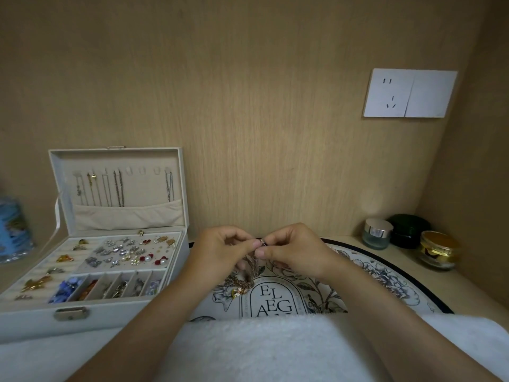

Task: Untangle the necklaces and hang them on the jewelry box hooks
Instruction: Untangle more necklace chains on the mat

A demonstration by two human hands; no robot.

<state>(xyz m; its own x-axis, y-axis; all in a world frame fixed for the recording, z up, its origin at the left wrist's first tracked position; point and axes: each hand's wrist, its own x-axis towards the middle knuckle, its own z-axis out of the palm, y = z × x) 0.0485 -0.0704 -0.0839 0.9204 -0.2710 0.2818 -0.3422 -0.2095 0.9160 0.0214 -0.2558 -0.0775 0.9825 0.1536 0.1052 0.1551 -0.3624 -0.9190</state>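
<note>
Both grips are closed. The left hand and the right hand meet fingertip to fingertip, each pinching a small metal piece, probably a clasp or ring, though it is too small to tell which. Fine chain drops from that pinch into the tangled necklaces, a loose knot lying on the floral mat just below the hands, with a small charm at its near edge. The knot is not yet free and nothing from it is hung. The jewelry box stands open on the counter, left of the hands. Its raised lid carries a row of hooks, and several hung necklaces drape into the lid pocket, while some middle hooks look free. Three jars stand at far right and a white towel lies nearest the viewer.

The main risk, as a judgement, is that pulling the two grips apart while the chain is looped below would cinch the knot tighter or snap a thin link. The piece could also slip from the pinch and drop back into the heap, hiding the free end. Carrying the chain left with strands trailing could snag the hung chains or the earrings in the tray.
</note>
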